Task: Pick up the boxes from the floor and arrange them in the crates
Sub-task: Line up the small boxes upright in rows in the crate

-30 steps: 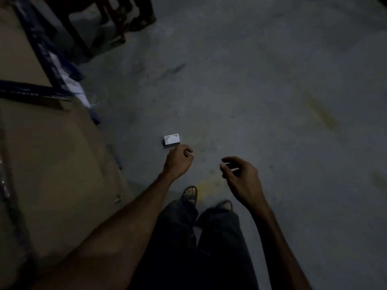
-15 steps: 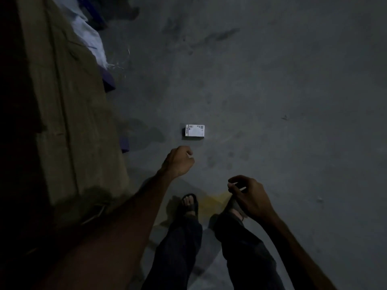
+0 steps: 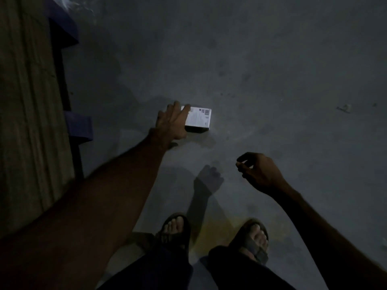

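Dim light; the print on the box (image 3: 199,119) is unreadable, its left end hidden under the left hand (image 3: 172,123). One box, lying on the floor (image 3: 272,70). Two hands: left laid over the box, fingers extended, grasp not yet closed; right hand (image 3: 259,171) loosely curled, holding nothing. Cardboard (image 3: 27,101) bounds the left edge; bare floor lies open rightward. Two sandalled feet below.
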The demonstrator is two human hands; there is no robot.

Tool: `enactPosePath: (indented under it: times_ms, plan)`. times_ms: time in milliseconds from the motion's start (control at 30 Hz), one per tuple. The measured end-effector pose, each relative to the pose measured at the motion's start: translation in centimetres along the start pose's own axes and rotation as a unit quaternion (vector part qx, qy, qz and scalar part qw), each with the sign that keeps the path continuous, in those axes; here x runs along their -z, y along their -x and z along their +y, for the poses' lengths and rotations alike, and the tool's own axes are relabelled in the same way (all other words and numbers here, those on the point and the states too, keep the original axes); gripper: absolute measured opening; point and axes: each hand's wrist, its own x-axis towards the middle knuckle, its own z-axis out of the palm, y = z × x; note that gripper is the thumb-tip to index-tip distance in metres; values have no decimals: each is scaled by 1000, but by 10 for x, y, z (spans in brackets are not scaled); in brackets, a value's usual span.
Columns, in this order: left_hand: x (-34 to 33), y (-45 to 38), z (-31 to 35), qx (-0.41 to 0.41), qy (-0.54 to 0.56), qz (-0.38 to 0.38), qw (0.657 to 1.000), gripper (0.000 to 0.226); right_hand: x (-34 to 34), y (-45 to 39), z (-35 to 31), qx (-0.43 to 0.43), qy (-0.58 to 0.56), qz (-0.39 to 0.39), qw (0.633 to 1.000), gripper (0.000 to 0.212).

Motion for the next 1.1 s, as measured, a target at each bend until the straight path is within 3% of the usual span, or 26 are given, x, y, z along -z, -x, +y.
enactPosePath:
  times_ms: [133, 267, 333, 433, 500, 600, 667, 767, 833, 867, 1000, 1100]
  plan:
    - [-37, -38, -9, 12, -29, 45, 998, 107, -13, -39, 18, 6, 5, 2, 1000, 26]
    - [-55, -48, 5, 46, 80, 85, 992, 77, -27, -50, 29, 6, 2, 0, 1000, 26]
    - [-48, -31, 16, 80, 200, 81, 973, 73, -30, -41, 28, -4, -18, 14, 1000, 26]
    - [-22, 18, 36, 118, 491, -8, 863, 64, -24, -8, 13, -25, -86, 68, 994, 28]
    - [-2, 63, 51, 137, 609, -102, 775, 53, -9, 25, -6, -27, -137, 120, 983, 32]
    - [39, 144, 67, 173, 738, -215, 616, 69, 28, 82, -44, -2, -191, 179, 965, 41]
    - [73, 206, 79, 176, 781, -229, 554, 72, 57, 126, -70, 23, -191, 200, 961, 48]
    - [128, 300, 98, 185, 810, -216, 513, 69, 105, 199, -106, 78, -151, 203, 964, 59]
    - [162, 353, 109, 176, 813, -214, 513, 71, 139, 253, -128, 113, -99, 170, 974, 70]
    - [180, 377, 114, 165, 803, -219, 529, 72, 156, 281, -140, 130, -69, 143, 979, 76]
    - [252, 450, 134, 113, 719, -245, 640, 78, 217, 386, -173, 178, 57, 49, 981, 102]
    - [303, 487, 145, 72, 618, -279, 732, 72, 242, 458, -192, 204, 127, 45, 970, 98]
